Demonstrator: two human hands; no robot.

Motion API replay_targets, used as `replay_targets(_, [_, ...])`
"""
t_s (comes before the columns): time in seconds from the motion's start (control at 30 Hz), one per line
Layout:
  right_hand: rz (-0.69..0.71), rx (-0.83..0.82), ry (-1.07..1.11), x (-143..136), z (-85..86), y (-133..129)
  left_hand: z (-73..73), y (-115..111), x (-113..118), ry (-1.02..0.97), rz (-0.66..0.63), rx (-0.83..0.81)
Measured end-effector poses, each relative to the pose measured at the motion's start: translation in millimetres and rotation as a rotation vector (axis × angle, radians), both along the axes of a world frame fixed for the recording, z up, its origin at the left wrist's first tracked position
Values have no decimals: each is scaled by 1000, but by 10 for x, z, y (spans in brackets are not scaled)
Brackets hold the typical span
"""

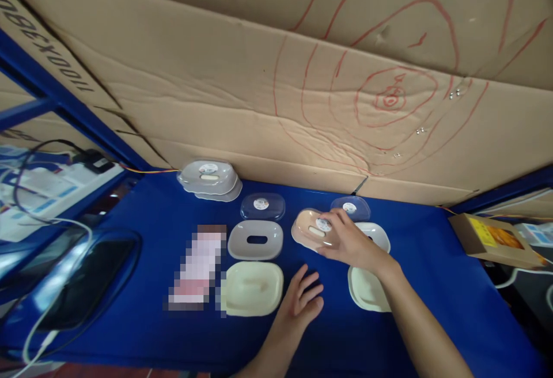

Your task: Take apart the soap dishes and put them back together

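My right hand (pixel 352 242) grips a beige soap dish with a clear lid (pixel 305 228), fingers over its right end. My left hand (pixel 302 297) is held lower, fingers spread and holding nothing. Left of it lies a cream oval tray (pixel 253 288), with a white tray with a slot (pixel 256 241) behind that and a clear lid (pixel 262 207) farther back. Partly behind my right arm are a second cream tray (pixel 365 288) and a second white tray (pixel 380 235). Another clear lid (pixel 352 207) lies behind my right hand.
Stacked lidded soap dishes (pixel 209 179) stand at the back left of the blue table (pixel 138 211). A blurred-out item (pixel 201 265) lies left of the trays. A tablet-like black device (pixel 86 283) with cables is at far left, a cardboard box (pixel 495 239) at right. Cardboard (pixel 216 78) walls the back.
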State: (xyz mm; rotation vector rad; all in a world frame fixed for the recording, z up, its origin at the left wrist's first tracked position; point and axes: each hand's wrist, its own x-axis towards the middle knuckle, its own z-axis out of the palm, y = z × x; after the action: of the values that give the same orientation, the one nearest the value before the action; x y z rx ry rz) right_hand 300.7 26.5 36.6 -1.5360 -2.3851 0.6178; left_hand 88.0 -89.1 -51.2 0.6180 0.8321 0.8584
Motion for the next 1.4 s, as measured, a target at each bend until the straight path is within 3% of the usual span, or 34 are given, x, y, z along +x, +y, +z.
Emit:
replay_targets(0.07, [45, -76, 74, 73, 77, -148, 49, 61, 51, -156, 63, -122])
replay_targets(0.13, [105, -198, 164, 123, 143, -262, 125, 102, 73, -257, 123, -142])
replay_targets(0.23, [156, -313, 261, 137, 198, -329, 206, 127, 72, -286, 141, -163])
replay_targets(0.37, [115, -168, 264, 69, 134, -171, 176, 108, 73, -240, 169, -240])
replay_targets(0.5, [21, 53, 151, -3, -89, 184, 128, 46, 95, -262, 182, -260])
replay_targets(0.63, [7, 67, 79, -40, -310, 517, 168, -30, 83, -264, 136, -236])
replay_targets(0.73, [-1, 62, 44, -67, -355, 589, 211, -52, 45, -214, 79, -209])
replay_targets(0.9, [36, 10, 69, -72, -106, 192, 261, 21, -8, -116, 60, -83])
replay_targets(1.0, [242, -290, 231, -30, 93, -193, 291, 69, -19, -107, 75, -14])
replay_targets(1.07, [249, -413, 324, -1, 161, -405, 307, 71, -18, -127, 96, 11])
replay_targets(1.23, [207, -423, 342, 21, 108, -691, 345, 8, -21, -197, 117, -20])
replay_targets(1.4, [173, -400, 431, 52, 53, -695, 364, -8, -78, -147, 58, 34])
